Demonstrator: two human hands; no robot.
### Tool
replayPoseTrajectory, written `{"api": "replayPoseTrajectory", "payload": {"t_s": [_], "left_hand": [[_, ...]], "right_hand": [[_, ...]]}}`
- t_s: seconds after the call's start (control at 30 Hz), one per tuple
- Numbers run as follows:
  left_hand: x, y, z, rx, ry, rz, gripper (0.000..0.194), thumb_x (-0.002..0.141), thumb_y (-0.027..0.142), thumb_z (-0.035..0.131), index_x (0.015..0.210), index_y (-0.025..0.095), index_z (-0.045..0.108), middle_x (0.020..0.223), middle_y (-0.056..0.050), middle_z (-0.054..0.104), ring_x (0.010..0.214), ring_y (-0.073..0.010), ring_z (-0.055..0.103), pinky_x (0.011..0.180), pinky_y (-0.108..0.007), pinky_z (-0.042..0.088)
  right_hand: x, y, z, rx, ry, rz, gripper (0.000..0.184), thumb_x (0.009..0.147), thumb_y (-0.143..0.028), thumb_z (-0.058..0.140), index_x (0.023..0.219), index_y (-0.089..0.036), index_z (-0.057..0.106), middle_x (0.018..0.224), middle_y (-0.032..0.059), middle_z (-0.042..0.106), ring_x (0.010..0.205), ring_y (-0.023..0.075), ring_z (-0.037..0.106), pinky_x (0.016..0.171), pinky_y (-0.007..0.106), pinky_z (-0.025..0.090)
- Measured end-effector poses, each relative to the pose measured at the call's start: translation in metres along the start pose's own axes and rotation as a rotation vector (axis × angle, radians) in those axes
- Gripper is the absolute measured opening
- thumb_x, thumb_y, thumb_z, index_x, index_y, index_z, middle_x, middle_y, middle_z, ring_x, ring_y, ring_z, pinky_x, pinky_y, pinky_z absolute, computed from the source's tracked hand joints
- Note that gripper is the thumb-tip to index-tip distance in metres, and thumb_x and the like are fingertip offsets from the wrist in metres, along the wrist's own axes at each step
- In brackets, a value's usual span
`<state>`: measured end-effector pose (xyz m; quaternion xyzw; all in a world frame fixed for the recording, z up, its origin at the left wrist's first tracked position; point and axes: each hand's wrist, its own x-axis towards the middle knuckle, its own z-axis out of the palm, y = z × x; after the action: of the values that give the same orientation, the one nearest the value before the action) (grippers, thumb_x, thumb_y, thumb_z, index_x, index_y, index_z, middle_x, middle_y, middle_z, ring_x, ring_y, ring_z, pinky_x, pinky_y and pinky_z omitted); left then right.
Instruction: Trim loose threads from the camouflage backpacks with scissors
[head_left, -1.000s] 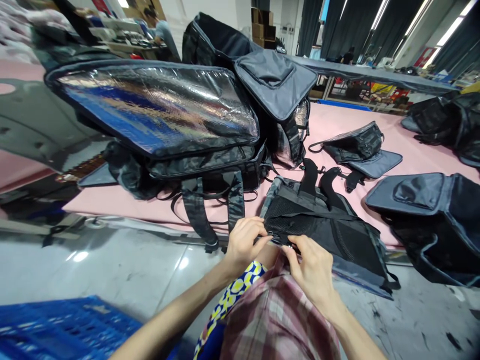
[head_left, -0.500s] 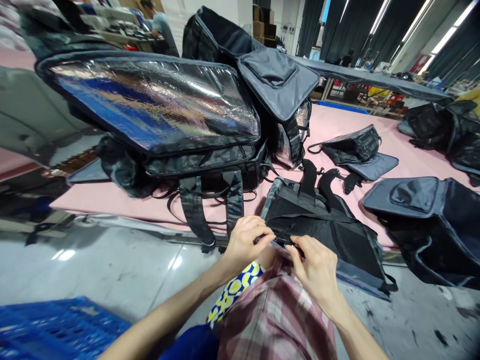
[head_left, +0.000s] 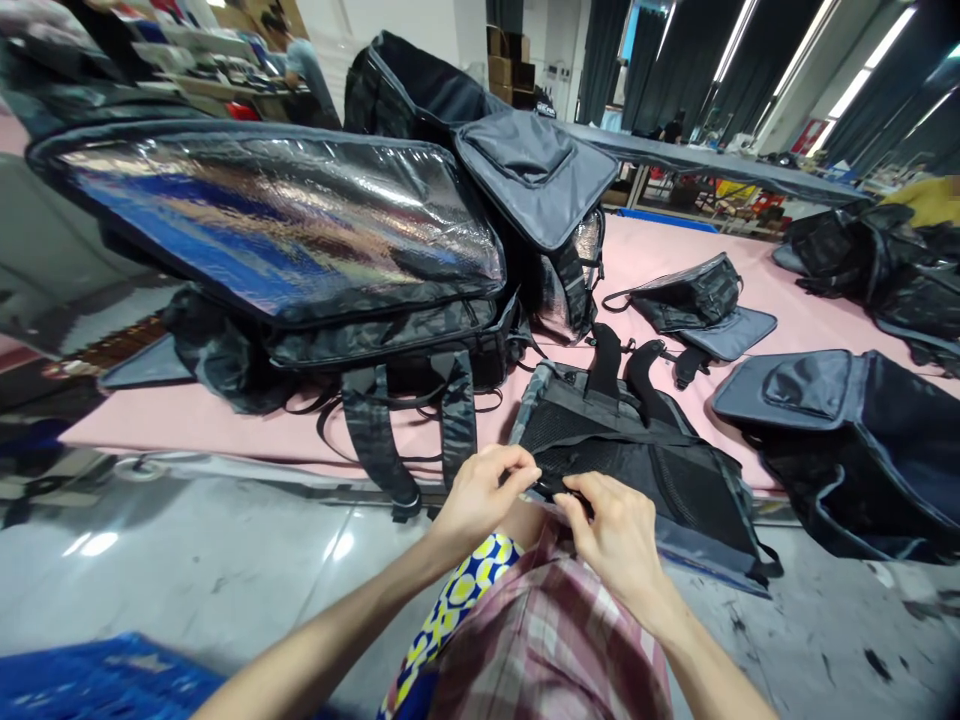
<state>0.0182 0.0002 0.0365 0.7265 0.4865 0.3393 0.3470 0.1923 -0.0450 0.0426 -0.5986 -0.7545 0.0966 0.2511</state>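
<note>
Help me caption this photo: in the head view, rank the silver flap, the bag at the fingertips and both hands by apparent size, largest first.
1. Silver flap
2. Bag
3. Left hand and right hand: too alike to rank

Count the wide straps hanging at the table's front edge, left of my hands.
2. One camouflage strap hangs over the front edge of the pink table; the second strap is to its right, beside the left hand. Others may be hidden.
</note>
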Motion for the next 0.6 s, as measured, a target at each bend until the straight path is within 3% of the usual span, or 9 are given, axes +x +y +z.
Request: {"api": "replayPoseTrajectory", "payload": {"t_s": [0.23,0.33,0.43,0.53,0.6], "left_hand": [[-0.001,-0.004,-0.002,0.105,0.028,0.158,0.027,0.089,0.028,0.043,0.068,0.020,0.057,0.070,0.001,0.060,0.075,-0.0158,0.054,0.071,-0.028,0.040],[0.003,-0.012,-0.011,0.110,0.066,0.200,0.035,0.091,0.034,0.035,0.075,0.019,0.062,0.096,-0.005,0.063,0.096,-0.0193,0.056,0.085,-0.033,0.042],[0.013,-0.016,-0.014,0.188,0.057,0.091,0.036,0.088,0.041,0.039,0.103,0.017,0.060,0.115,-0.010,0.058,0.105,-0.0230,0.055,0.088,-0.037,0.044],[0.028,-0.016,-0.005,0.362,-0.038,0.040,0.042,0.083,0.043,0.048,0.111,0.013,0.058,0.098,-0.011,0.066,0.093,-0.0260,0.060,0.081,-0.039,0.047],[0.039,-0.016,0.005,0.471,-0.062,0.048,0.044,0.079,0.041,0.054,0.111,0.011,0.059,0.086,-0.011,0.068,0.086,-0.0276,0.061,0.077,-0.039,0.048]], "right_hand": [[-0.002,0.000,0.002,0.054,0.086,-0.023,0.013,0.087,-0.024,0.050,0.081,-0.019,0.061,0.074,0.0006,0.064,0.068,0.0140,0.059,0.063,0.025,0.039],[-0.015,0.021,-0.009,0.172,0.177,0.047,0.015,0.088,-0.029,0.050,0.088,-0.019,0.061,0.078,0.0016,0.064,0.069,0.0129,0.059,0.064,0.023,0.042],[-0.044,0.069,-0.032,0.207,0.316,0.331,0.029,0.081,-0.042,0.057,0.097,-0.018,0.060,0.084,0.0034,0.065,0.070,0.0138,0.060,0.066,0.024,0.046],[-0.081,0.129,-0.058,0.113,0.532,0.669,0.055,0.070,-0.057,0.060,0.107,-0.016,0.060,0.081,0.0054,0.064,0.065,0.0166,0.058,0.062,0.027,0.045],[-0.102,0.166,-0.070,-0.011,0.531,0.835,0.061,0.068,-0.062,0.057,0.106,-0.015,0.062,0.080,0.0072,0.065,0.062,0.0179,0.055,0.059,0.029,0.042]]}}
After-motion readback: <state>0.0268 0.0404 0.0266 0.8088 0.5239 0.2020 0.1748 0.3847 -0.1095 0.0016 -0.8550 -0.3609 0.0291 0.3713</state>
